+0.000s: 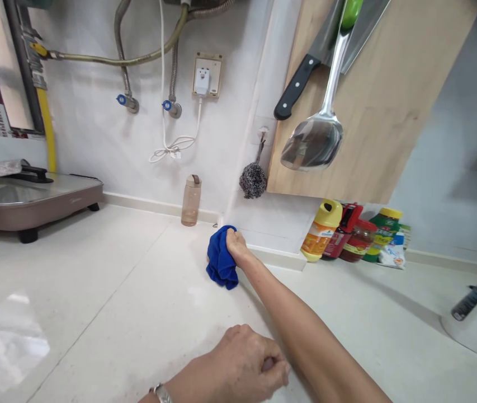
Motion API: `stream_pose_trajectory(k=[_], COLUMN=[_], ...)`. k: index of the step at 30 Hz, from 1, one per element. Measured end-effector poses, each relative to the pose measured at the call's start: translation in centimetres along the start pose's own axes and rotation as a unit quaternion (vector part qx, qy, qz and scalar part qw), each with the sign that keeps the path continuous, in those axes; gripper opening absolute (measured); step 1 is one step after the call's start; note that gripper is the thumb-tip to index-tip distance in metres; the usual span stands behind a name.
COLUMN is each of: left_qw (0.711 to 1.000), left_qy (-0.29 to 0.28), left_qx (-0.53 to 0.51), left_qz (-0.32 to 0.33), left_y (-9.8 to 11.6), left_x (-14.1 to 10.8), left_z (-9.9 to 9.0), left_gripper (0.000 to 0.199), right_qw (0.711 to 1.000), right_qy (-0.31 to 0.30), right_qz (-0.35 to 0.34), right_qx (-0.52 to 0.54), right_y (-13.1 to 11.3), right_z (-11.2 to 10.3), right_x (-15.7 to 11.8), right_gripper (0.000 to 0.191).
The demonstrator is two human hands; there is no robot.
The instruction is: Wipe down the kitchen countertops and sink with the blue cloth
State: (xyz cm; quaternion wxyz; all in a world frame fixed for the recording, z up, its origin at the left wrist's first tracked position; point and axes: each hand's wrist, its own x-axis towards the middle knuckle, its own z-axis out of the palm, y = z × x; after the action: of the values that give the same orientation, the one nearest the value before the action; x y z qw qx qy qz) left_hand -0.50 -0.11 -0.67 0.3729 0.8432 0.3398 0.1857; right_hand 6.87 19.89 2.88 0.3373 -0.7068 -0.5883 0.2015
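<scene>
Cloth (221, 260) in right hand (235, 243); beyond left hand (242, 361)

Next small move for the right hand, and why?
Probably draw the blue cloth back from the wall across the counter: the right hand grips it near the wall's foot, and the bottle stands close to its left, so a leftward wipe might knock it.

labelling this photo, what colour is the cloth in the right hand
The cloth is deep blue, best seen in the head view.
</scene>
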Motion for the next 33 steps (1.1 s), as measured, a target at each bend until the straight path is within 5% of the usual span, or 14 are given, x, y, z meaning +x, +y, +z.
stream_pose_trajectory(k=[11,25,33], left_qw=[1.0,1.0,1.0], left_qy=[-0.005,-0.009,-0.015], left_qx=[-0.028,-0.007,-0.006], left_qz=[0.009,0.004,0.009], left_y=[-0.7,-0.4,-0.1], left_x=[0.0,0.0,-0.2], left_z=[0.0,-0.1,-0.5], left_gripper=[0.023,0.028,0.027], right_qw=[1.0,0.994,0.986], right_qy=[0.006,0.079,0.103], right_qz=[0.019,0.06,0.108], right_qx=[-0.017,-0.05,-0.076], right_y=[0.9,6.5,10.4], right_z=[-1.4,-9.0,-11.4], right_x=[0.2,1.6,1.2], right_gripper=[0.06,0.057,0.06])
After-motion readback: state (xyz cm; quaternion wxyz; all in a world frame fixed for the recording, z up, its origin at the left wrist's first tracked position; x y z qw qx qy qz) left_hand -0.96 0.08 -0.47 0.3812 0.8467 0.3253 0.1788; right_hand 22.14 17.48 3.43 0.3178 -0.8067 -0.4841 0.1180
